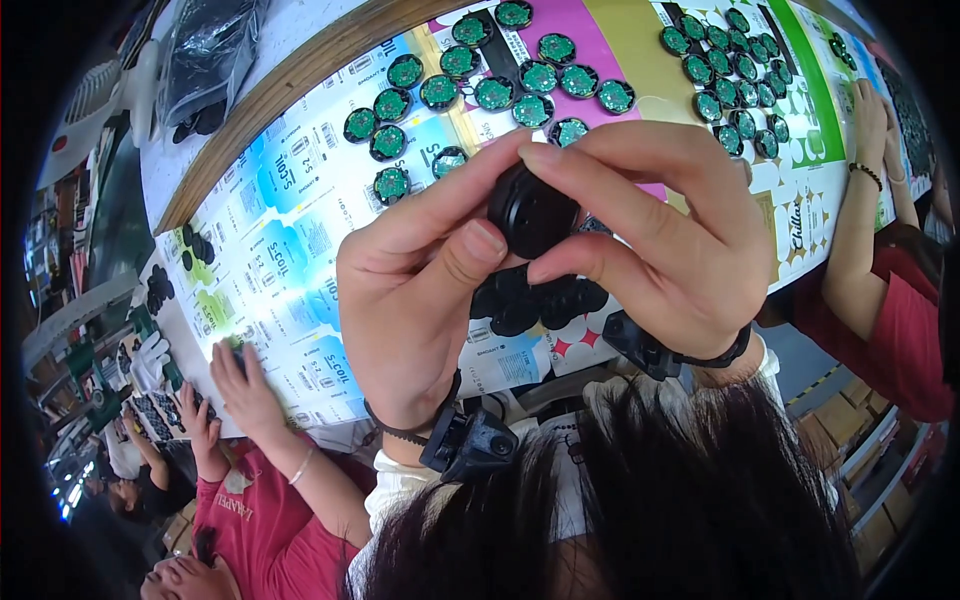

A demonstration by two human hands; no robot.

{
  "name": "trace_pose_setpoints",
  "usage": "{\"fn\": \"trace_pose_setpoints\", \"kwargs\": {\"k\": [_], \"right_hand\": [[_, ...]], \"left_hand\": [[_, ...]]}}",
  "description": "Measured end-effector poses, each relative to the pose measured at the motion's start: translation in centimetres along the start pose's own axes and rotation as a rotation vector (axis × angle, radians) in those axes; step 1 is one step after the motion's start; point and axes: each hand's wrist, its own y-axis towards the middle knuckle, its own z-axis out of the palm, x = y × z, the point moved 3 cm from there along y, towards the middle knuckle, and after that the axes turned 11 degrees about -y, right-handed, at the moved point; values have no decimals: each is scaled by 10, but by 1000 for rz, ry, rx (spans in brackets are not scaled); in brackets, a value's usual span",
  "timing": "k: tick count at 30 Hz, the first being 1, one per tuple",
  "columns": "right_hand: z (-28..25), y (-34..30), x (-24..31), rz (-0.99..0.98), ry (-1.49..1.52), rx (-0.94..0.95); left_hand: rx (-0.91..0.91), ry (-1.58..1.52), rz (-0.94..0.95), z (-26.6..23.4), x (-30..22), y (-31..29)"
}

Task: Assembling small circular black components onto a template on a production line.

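Observation:
Between my two hands is a small black round casing (537, 215), lifted above the table and turned on its edge. My left hand (405, 260) grips its left side with thumb and index finger. From the other side, my right hand (680, 225) pinches it at the top and lower right with fingertips and thumb. Below the casing, partly covered by my hands, lies a pile of black round parts (520, 305). Beyond my hands, several black round casings with green circuit boards (495, 94) lie spread out, face up.
Printed sheets cover the table (290, 270), with a wooden strip (270, 100) along its far left edge. Another group of green circuit boards (720, 62) lies far right. A clear plastic bag (212, 50) rests far left. Co-workers' hands (248, 395) work at both sides.

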Motion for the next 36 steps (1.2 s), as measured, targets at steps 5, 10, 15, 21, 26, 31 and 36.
{"fn": "trace_pose_setpoints", "kwargs": {"k": [5, 10, 15, 21, 26, 31, 36], "right_hand": [[5, -4, -2, -30, -17, -38], [13, -9, -4, -80, -102, -26], [15, -5, -8, -57, 7, -58], [26, -9, -9, 255, 346, -10], [37, -21, -11, 333, 438, 145], [40, -23, -14, 403, 552, 189], [41, -14, -12, 217, 584, 99]], "left_hand": [[-27, 85, 71, -1, 2, -4], [-161, 263, 222, 14, 3, -8], [-221, 335, 277, 16, 3, -7], [-210, 539, 542, 17, 7, -5], [-259, 581, 509, 12, 14, -5], [-252, 568, 438, 7, 15, -5], [-222, 466, 476, 7, 11, -11]]}}
